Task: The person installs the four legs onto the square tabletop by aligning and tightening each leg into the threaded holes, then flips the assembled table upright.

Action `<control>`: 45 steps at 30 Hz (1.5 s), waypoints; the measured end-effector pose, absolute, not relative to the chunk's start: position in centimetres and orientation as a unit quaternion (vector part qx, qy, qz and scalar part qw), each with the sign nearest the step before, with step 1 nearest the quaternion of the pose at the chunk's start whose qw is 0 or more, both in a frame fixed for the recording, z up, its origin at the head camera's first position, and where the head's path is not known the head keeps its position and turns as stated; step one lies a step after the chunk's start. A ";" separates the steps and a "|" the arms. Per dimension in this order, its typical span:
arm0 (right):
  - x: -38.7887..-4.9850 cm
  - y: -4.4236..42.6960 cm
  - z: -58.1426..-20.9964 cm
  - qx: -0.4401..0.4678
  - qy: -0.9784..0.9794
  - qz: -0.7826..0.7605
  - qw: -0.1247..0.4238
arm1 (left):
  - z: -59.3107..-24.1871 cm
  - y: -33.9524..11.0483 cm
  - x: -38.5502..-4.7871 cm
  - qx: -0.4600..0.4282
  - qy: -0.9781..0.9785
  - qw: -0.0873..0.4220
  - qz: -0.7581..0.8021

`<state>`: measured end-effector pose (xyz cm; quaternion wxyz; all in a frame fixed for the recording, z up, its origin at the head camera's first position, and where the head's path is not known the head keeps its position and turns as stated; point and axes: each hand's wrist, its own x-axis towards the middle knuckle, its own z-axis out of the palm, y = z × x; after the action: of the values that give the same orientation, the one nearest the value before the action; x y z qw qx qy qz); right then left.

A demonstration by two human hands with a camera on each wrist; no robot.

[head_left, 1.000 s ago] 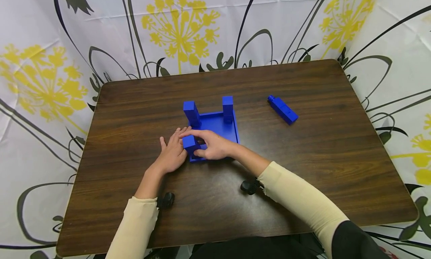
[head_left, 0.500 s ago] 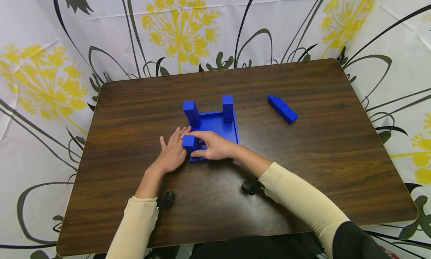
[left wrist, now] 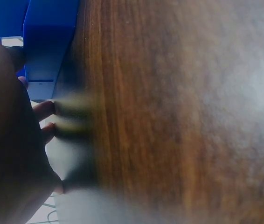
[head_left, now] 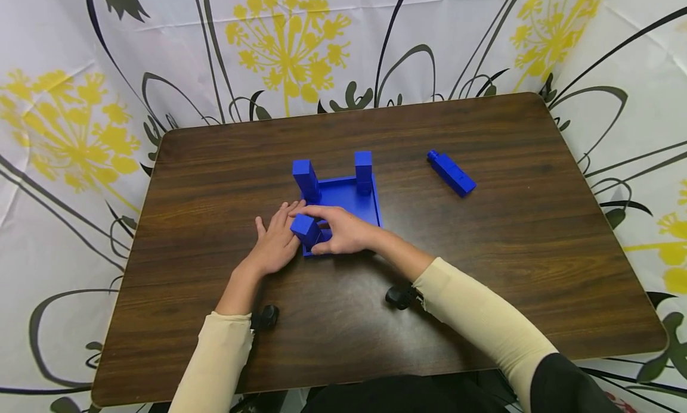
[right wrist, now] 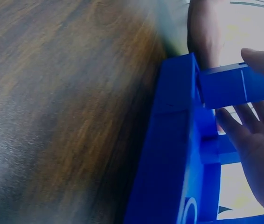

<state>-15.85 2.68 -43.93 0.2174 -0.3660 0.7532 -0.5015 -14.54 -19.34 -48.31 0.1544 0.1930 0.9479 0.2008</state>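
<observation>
A blue tray (head_left: 351, 197) has upright blue posts at its far left corner (head_left: 306, 179) and far right corner (head_left: 363, 171). My right hand (head_left: 343, 231) grips a third blue post (head_left: 306, 228) at the near left corner, thumb on the near side and fingers around the far side. That post (right wrist: 234, 86) stands at the tray wall (right wrist: 162, 154) in the right wrist view. Along the tray's left edge, my left hand (head_left: 274, 243) rests with fingers straight and spread, touching the tray's side. The left wrist view shows this hand (left wrist: 10, 135) beside the blue wall (left wrist: 48, 42).
A loose blue post (head_left: 452, 173) with a round peg at one end lies on the brown table (head_left: 515, 240), right of the tray. A patterned white cloth (head_left: 182, 49) hangs behind the table.
The near left post has tilted and turned slightly in my right hand, whose thumb has shifted a little. My left hand has stayed in place.
</observation>
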 end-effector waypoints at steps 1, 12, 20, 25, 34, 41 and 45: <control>-15.9 2.7 -43.9 -0.369 0.747 -0.507 0.221 | -48.3 -19.3 -14.5 0.192 0.948 0.154 0.201; -16.2 2.8 -43.7 -0.357 0.718 -0.543 0.249 | -48.3 -19.3 -14.5 0.196 0.948 0.143 0.204; -16.1 2.7 -43.7 -0.327 0.729 -0.550 0.242 | -48.4 -19.3 -14.4 0.198 0.948 0.138 0.209; -16.0 2.6 -43.9 -0.323 0.739 -0.547 0.226 | -48.4 -19.3 -14.4 0.199 0.947 0.142 0.208; -16.1 2.6 -44.1 -0.348 0.755 -0.517 0.203 | -48.3 -19.2 -14.4 0.198 0.947 0.141 0.212; -16.4 2.7 -44.1 -0.381 0.712 -0.543 0.231 | -48.4 -19.2 -14.5 0.204 0.948 0.133 0.206; -16.5 2.6 -43.9 -0.389 0.694 -0.551 0.252 | -48.5 -19.4 -14.5 0.201 0.948 0.135 0.208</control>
<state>-16.47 2.60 -43.87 0.2517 -0.3894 0.6943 -0.5505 -14.53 -19.36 -48.48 0.1346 0.2011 0.9477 0.2082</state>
